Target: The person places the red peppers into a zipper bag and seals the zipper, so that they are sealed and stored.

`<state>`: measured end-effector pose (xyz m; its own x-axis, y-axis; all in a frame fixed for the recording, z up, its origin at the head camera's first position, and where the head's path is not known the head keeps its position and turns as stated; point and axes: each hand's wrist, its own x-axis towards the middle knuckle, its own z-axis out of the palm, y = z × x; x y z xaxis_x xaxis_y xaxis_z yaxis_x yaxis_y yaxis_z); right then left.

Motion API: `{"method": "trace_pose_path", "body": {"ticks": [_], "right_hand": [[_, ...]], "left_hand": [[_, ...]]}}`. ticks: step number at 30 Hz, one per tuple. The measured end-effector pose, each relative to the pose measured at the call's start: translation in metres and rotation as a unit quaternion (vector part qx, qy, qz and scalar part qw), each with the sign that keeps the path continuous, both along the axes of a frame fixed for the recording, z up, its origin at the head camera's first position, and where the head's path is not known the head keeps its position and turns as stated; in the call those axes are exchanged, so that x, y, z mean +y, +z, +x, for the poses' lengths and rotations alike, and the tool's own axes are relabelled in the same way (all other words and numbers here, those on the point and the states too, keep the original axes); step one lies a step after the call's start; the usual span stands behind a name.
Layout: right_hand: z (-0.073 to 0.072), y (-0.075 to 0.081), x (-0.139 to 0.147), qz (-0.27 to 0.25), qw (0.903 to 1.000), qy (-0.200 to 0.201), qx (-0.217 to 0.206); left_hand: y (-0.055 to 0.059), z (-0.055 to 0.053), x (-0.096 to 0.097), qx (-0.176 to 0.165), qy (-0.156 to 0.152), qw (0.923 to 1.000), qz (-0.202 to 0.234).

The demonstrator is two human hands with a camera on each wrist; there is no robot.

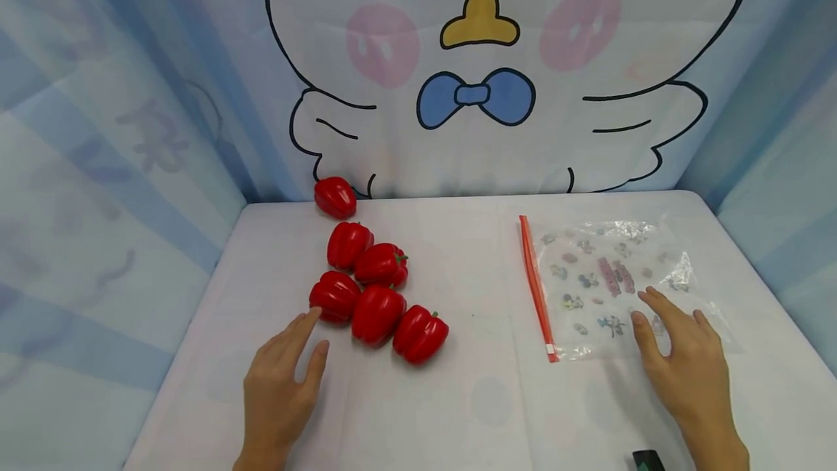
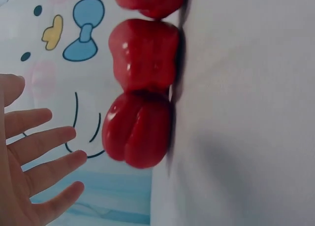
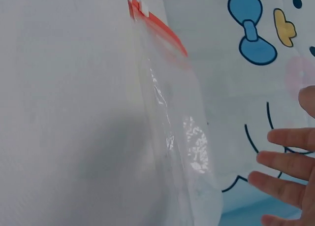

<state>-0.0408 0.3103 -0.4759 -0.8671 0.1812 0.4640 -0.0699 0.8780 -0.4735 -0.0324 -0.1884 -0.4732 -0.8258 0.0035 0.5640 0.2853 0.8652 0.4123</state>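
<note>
Several glossy red bell peppers lie grouped on the left half of the table, one of them apart at the back edge. My left hand hovers just in front of the group with its fingers spread, holding nothing; in the left wrist view a pepper sits beyond the fingertips. On the right lies a clear zip bag with a red slider strip along its left side and small printed figures. Over the bag's near right corner is my right hand, its fingers extended and holding nothing.
The white table runs back to a curtain with a cartoon face and blue bow tie. A small black object lies at the near edge beside my right wrist. Blue patterned curtains close in both sides.
</note>
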Motion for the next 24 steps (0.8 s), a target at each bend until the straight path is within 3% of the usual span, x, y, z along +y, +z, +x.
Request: {"method": "trace_pose_path", "body": {"ticks": [7, 24], "right_hand": [[-0.007, -0.003, -0.017, -0.019, 0.9991, 0.034, 0.016], [-0.022, -0.008, -0.053, -0.042, 0.9964, 0.064, 0.036]], "left_hand": [[-0.006, 0.002, 0.024, -0.015, -0.011, 0.9994, 0.029], [0.002, -0.005, 0.065, -0.008, -0.113, 0.9934, 0.018]]}}
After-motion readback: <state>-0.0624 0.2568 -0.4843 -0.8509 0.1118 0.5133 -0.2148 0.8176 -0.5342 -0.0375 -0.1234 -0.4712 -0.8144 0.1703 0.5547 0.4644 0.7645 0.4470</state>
